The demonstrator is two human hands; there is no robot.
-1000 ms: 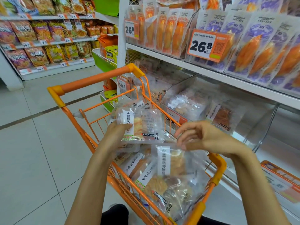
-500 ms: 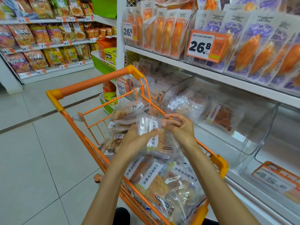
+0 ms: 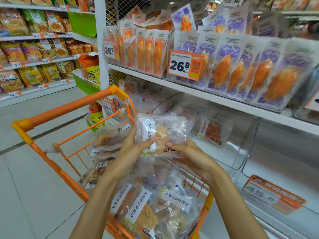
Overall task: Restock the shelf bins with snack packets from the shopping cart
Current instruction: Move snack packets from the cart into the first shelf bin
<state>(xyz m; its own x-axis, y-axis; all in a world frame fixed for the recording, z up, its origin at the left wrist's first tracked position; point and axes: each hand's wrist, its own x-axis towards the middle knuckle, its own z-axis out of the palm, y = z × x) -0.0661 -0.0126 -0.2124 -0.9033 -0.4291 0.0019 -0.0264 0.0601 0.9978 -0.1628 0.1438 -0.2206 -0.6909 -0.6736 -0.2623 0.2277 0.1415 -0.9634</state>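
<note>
White supermarket shelving (image 3: pixel 215 99) runs along your right, its upper tier packed with orange and purple snack bags behind orange price tags reading 26.8 (image 3: pixel 187 65). Below it sits a clear plastic shelf bin (image 3: pixel 241 149) with one clear packet with reddish strips (image 3: pixel 213 131) leaning inside. Directly in front of you stands the orange wire shopping cart (image 3: pixel 69 107), heaped with clear snack packets with white label strips (image 3: pixel 155 209). You hold one clear snack packet with a white vertical label (image 3: pixel 161 133) above the cart, close to the bin's front edge. Your left hand (image 3: pixel 131 152) grips its lower left side, thumb across the label. Your right hand (image 3: pixel 189 157) holds the lower right side, thumb on the front and fingers curled beneath. More packets fan out behind your left hand, though you cannot tell whether that hand holds them too. Across the grey tiled aisle, another shelf (image 3: pixel 34 62) carries yellow and orange bags.
</note>
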